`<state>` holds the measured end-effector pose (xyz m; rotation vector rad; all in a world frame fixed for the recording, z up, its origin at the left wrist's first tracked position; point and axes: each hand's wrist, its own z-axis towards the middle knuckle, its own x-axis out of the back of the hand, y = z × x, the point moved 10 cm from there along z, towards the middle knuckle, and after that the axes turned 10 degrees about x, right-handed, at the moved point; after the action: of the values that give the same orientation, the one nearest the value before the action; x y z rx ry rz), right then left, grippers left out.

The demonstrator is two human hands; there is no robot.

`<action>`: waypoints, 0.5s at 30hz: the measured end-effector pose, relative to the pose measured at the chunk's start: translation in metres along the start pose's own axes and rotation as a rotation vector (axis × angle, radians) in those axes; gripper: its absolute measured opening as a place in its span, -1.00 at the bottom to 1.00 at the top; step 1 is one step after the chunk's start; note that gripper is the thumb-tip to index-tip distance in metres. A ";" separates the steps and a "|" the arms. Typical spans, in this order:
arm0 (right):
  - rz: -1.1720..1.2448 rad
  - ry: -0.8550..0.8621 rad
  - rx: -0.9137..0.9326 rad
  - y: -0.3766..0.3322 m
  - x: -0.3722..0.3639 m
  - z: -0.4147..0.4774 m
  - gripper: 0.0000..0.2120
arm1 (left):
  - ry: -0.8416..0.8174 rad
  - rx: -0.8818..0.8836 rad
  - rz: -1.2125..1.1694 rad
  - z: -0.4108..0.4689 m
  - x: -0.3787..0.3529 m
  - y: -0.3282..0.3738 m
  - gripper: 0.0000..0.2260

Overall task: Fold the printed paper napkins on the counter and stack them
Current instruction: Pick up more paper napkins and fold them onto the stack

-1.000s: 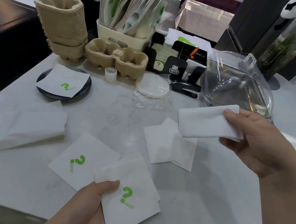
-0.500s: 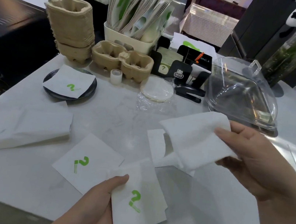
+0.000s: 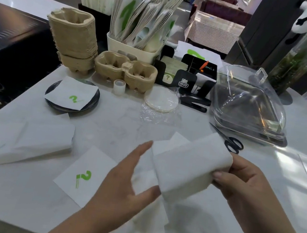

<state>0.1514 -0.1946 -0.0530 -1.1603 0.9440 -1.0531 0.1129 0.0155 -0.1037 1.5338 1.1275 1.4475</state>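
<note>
Two hands at one napkin, mid-fold, raised above worktop. Right hand grip pinched shut on napkin's right edge, thumb on top. Left hand grip spread open, fingers just touching napkin's left edge, nothing held. Next move likely: left hand takes free edge, brings it over, presses crease. Flat napkins lie below and left of held napkin, green print up on one. Scissors behind napkin.

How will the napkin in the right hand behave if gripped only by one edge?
Probably floppy: the napkin already curves over where the right hand pinches it. Likely very light, being thin paper. It may unfold, since its free end hangs loose near the left hand.
</note>
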 end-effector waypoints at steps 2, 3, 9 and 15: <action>0.077 0.003 -0.037 0.005 -0.006 -0.002 -0.75 | -0.093 -0.043 -0.047 0.011 -0.016 0.014 -0.35; 0.091 -0.004 -0.055 0.009 -0.009 -0.003 -0.71 | -0.110 -0.069 -0.080 0.016 -0.019 0.020 -0.42; 0.021 0.055 -0.152 0.023 -0.008 -0.010 -0.76 | -0.120 -0.001 -0.377 0.025 -0.013 0.034 -0.69; -0.039 0.177 -0.235 0.038 -0.004 -0.023 -0.86 | -0.433 0.328 -0.883 0.008 -0.034 0.018 -0.60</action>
<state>0.1343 -0.1931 -0.0938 -1.2967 1.2138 -1.1120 0.1234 -0.0223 -0.1002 1.1986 1.5256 0.3365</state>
